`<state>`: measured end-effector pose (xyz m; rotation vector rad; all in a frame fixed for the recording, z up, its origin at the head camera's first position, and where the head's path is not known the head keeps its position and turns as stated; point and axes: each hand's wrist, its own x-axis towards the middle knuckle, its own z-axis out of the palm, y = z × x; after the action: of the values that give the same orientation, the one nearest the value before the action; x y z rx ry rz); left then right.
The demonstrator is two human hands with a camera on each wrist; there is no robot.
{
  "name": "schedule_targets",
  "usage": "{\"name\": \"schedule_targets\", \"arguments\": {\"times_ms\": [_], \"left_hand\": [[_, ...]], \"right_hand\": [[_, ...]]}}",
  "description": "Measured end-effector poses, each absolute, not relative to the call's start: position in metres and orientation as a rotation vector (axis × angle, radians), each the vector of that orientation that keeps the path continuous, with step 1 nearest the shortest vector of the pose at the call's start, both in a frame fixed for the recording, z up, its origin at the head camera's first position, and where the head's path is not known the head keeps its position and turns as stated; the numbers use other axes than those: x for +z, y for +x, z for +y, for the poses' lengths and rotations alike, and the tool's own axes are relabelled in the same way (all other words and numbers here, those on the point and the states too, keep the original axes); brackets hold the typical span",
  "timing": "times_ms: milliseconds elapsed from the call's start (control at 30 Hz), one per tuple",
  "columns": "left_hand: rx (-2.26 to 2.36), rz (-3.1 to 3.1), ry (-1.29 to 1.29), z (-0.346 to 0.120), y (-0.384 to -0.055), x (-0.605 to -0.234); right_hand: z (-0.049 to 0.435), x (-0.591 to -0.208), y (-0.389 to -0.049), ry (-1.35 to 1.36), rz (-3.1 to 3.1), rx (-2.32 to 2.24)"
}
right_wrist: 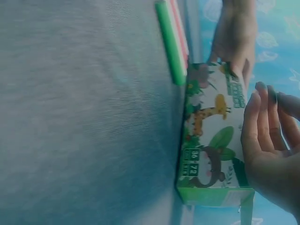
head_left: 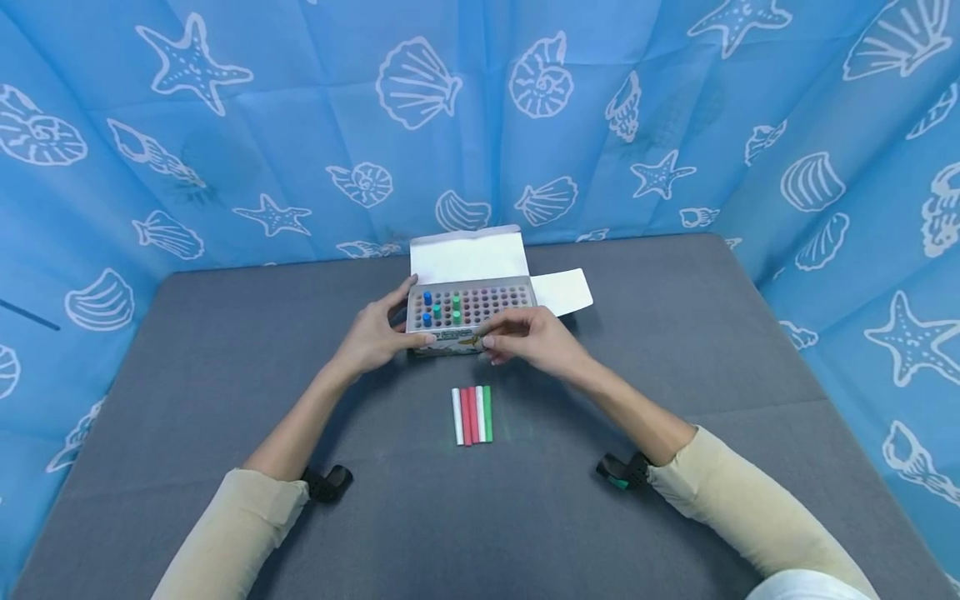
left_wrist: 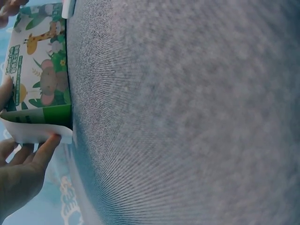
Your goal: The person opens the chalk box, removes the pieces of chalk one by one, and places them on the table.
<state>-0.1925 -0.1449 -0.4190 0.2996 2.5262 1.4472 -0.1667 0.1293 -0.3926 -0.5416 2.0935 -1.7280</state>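
Observation:
An open chalk box (head_left: 468,342) with animal pictures stands on the table, its top a grid of holes. Several blue and green chalk sticks (head_left: 456,302) poke up from holes on the left. My left hand (head_left: 371,337) grips the box's left end, thumb at the front corner; in the left wrist view its fingers lie against a white side flap (left_wrist: 33,132). My right hand (head_left: 536,337) is at the box's front right, thumb and fingertips drawn together. A dark green patch shows at those fingertips in the right wrist view; I cannot tell whether it is chalk.
In front of the box lies a row of white, red and green chalk sticks (head_left: 472,415), side by side. The white lid (head_left: 471,254) stands up behind the box, and a side flap (head_left: 562,292) sticks out right. A blue shell-patterned curtain (head_left: 480,125) hangs behind the grey table (head_left: 262,333).

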Motion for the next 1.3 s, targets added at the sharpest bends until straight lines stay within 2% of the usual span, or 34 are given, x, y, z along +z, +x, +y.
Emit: {"name": "schedule_targets", "arguments": {"times_ms": [800,1300], "left_hand": [[1.445,2.514,0.291,-0.145,-0.191,-0.416],[1.445,2.526,0.285,-0.145,-0.193,-0.419]], "right_hand": [[0.118,-0.373,-0.208,-0.629,2.416,-1.582],[0.101,-0.382,-0.23,-0.671,2.474,-1.401]]}}
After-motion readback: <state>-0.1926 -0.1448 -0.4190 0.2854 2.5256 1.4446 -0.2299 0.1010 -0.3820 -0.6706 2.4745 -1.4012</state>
